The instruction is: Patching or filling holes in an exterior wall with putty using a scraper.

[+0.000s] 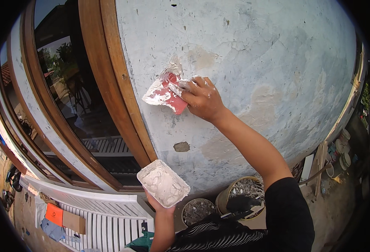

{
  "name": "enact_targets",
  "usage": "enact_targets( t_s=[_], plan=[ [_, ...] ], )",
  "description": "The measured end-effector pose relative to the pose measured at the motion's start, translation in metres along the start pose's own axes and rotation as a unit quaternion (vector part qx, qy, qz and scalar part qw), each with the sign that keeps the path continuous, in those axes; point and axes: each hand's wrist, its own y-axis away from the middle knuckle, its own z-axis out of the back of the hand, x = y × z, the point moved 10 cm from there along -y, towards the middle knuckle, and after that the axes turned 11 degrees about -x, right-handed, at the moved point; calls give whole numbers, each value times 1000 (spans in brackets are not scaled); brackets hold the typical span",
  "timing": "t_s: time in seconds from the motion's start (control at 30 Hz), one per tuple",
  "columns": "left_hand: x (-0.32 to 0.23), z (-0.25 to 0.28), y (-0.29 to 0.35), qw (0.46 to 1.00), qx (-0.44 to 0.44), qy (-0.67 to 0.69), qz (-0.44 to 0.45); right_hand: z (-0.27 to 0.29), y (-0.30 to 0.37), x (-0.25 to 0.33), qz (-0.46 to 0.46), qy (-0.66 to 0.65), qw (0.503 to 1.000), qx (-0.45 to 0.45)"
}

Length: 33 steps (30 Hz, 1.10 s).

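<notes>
A red plastic spreader (178, 105), thickly smeared with white putty, is gripped in my right hand (205, 100). Its blade lies against the pale, patchy wall (243, 50), close to the wooden window frame (115, 75). White putty is on my right fingers too. Lower down, my left hand (163, 208) supports a small rectangular tub (151, 190) from beneath, fingers mostly hidden by it. Whitish putty (162, 180) fills the tub, its surface swirled. Around the spreader, the wall has fresh white smears and beige filled patches. Below it is a dark chipped hole (181, 146).
A white slatted bench (105, 231) stands at lower left, bearing an orange box (54, 215) and a brown box (74, 222). Two plant pots, a smaller one (198, 211) and a larger one (221, 203), stand at the wall's foot. Planks (320, 168) and several pots are at right.
</notes>
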Motion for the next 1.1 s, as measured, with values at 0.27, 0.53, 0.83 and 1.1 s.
enact_targets(
  t_s=[0.27,0.53,0.83,1.1],
  plan=[
    [-17,2,-5,999,19,17,-22,31,-15,10,10,-27,999,-45],
    [-9,4,-9,1000,10,-3,-16,1,-3,-2,-7,9,1000,-6],
    [-18,-6,-2,999,40,22,-16,37,-25,-1,24,-2,998,-65],
    [-11,1,-7,1000,15,16,3,18,-2,-5,6,-71,997,19]
  ],
)
